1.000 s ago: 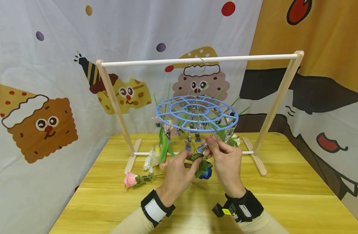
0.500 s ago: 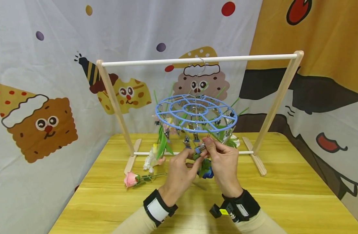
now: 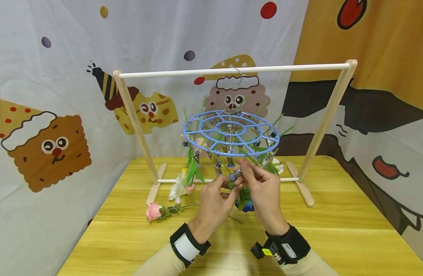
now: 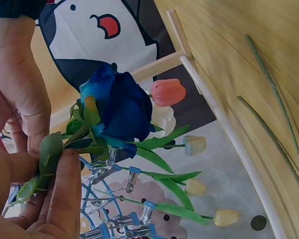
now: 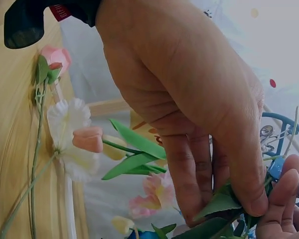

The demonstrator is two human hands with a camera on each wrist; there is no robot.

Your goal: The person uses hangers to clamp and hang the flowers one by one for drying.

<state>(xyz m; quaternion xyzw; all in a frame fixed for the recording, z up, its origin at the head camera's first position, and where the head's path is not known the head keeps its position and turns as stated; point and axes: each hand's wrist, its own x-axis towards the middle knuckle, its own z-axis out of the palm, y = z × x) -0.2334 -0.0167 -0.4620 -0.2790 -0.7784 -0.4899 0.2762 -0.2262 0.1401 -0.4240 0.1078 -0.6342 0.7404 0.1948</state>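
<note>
My left hand [image 3: 211,207] pinches the green stem of a blue artificial rose [image 4: 117,109], below the hanging rack. The bloom tips down in the head view, partly hidden behind my right hand [image 3: 266,188]. That hand pinches a metal clothes clip [image 3: 236,175] with blue tips, close to the stem between both hands. In the left wrist view, a green leaf [image 4: 50,159] lies between my left thumb and fingers. Above is a round blue clip hanger [image 3: 228,155], slightly tilted. How the clip's tips meet the stem is hidden by fingers.
The hanger hooks over a white bar [image 3: 176,73] on a wooden stand. Several artificial flowers hang upside down from its clips, among them an orange-pink tulip [image 4: 168,92]. On the table lie a pink rose [image 3: 154,211] and loose stems; a white flower [image 3: 176,189] hangs at left.
My right hand has moved slightly left and in toward the left hand, bringing the clip nearer the rose's stem. The bloom has swung slightly right, and the hanger has shifted a little.
</note>
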